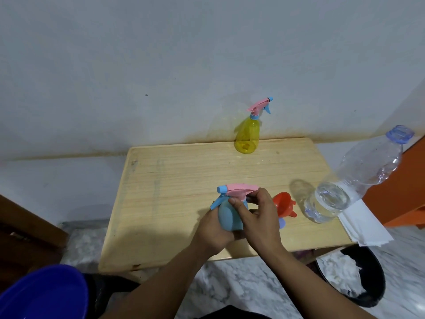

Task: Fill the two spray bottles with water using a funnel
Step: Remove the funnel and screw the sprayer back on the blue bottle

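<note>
A blue spray bottle (226,214) with a pink and blue trigger head stands near the front of the wooden table (174,180). My left hand (213,231) grips its body from the left. My right hand (255,215) pinches the neck collar just under the trigger head. A red funnel (284,202) lies on the table right of my right hand, partly hidden by it. A yellow spray bottle (247,137) with its trigger head on stands at the table's back edge. A large clear water bottle (349,183) with a blue cap stands at the right.
White paper sheets (365,229) hang over the table's right edge. A black bin (358,275) with white scraps sits on the floor below them. A blue basin (43,293) is at the bottom left. An orange cabinet (400,192) stands at right, a wall behind.
</note>
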